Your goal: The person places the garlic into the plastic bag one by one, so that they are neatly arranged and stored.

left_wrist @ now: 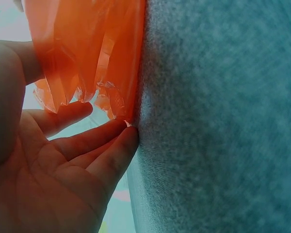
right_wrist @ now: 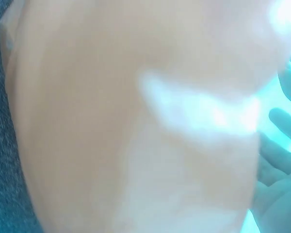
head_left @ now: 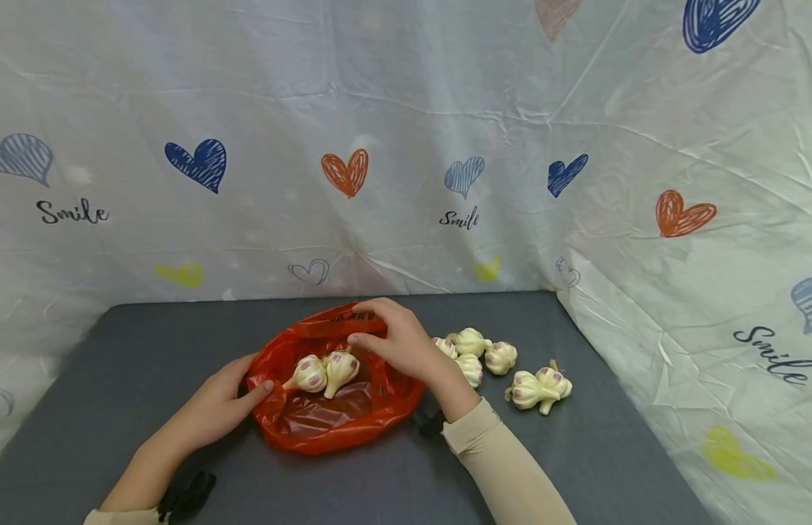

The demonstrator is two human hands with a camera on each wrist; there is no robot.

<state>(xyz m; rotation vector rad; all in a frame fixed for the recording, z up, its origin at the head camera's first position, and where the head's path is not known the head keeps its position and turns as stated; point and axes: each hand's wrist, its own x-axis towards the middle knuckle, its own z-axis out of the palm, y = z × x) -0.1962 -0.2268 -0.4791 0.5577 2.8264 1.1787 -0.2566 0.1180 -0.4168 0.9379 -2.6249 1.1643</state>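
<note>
A red plastic bag point(head_left: 327, 437) lies on the table with its mouth spread open. Two garlic bulbs point(head_left: 341, 372) rest inside it, white with purple patches. On the bag's left side, my left hand point(head_left: 217, 401) holds the rim, thumb over the inside and fingers outside; the left wrist view shows those fingers point(left_wrist: 106, 145) under the bag's wall. Over the bag's right part, my right hand point(head_left: 402, 341) reaches in with fingers and thumb apart, nothing between them. In the right wrist view a blurred pale surface hides most of that hand.
Several garlic bulbs point(head_left: 500, 358) lie in a cluster on the dark grey table point(head_left: 203, 328) right of the bag, partly behind the right hand. More bulbs point(head_left: 539, 388) sit nearer the table's right edge. A white sheet point(head_left: 406, 248) with printed hearts hangs behind.
</note>
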